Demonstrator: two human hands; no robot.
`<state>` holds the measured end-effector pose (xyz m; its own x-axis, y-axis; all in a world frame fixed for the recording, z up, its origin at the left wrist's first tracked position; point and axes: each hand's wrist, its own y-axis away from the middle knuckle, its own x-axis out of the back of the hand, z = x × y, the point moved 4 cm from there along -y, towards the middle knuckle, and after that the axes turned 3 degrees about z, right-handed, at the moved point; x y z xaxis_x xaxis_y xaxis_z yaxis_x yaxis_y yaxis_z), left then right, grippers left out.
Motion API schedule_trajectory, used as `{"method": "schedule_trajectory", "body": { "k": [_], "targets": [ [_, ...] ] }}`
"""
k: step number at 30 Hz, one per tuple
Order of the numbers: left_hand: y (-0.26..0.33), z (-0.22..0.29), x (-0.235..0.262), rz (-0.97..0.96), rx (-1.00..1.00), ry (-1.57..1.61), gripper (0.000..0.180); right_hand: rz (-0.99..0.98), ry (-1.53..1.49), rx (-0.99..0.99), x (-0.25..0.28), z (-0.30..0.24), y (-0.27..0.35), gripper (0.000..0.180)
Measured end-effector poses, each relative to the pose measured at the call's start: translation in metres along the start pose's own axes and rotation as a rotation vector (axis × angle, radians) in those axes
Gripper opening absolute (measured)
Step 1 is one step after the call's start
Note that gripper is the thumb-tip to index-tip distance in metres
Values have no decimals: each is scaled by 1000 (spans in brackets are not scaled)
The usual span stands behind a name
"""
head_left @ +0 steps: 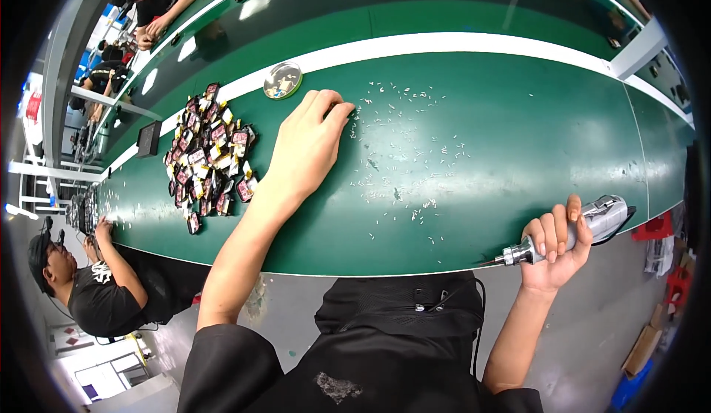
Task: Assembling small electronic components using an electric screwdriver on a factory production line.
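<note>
My right hand is wrapped around a grey electric screwdriver at the bench's front edge. The bit of that tool points left. Over the middle of the green bench my left hand reaches forward with its fingers curled together. Its fingertips sit at the left border of many tiny white slivers scattered on the surface. What the fingertips pinch, if anything, is too small to make out. Left of that hand lies a heap of small black devices with pinkish faces and yellow bits.
A round clear dish with small pieces in it stands beyond my left hand. Farther left is a black box. A co-worker sits at the bench on the left; another person works across it. A white post rises at the far right.
</note>
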<state>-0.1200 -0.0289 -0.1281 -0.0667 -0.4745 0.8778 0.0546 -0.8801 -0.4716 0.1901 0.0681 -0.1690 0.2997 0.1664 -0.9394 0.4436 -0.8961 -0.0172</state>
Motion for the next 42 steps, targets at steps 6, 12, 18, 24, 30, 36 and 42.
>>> {"method": "schedule_trajectory", "body": {
  "k": [6, 12, 18, 24, 30, 36, 42],
  "targets": [
    [-10, 5, -10, -70, -164, -64, 15, 6, 14, 32, 1, 1, 3, 10],
    [-15, -9, -17, -101, -138, 0, 11, 9, -10, 29, 2, -2, 3, 11],
    [4, -14, -15, -54, 96, 118, 9, 30, -28, 37, 3, -2, 3, 11],
    [29, 36, 11, -107, 94, 388, 15, 15, -35, 48, 5, 0, 2, 10],
    [47, 75, 21, -16, 256, 733, 9, 8, -53, 54, 2, 1, 2, 10],
    [61, 104, 5, -23, 543, 1214, 7, 27, 2, 62, -6, 5, 4, 10],
    [67, 132, -13, 23, 634, 1809, 25, -122, 13, 112, -57, 15, 17, 11]
  ]
}}
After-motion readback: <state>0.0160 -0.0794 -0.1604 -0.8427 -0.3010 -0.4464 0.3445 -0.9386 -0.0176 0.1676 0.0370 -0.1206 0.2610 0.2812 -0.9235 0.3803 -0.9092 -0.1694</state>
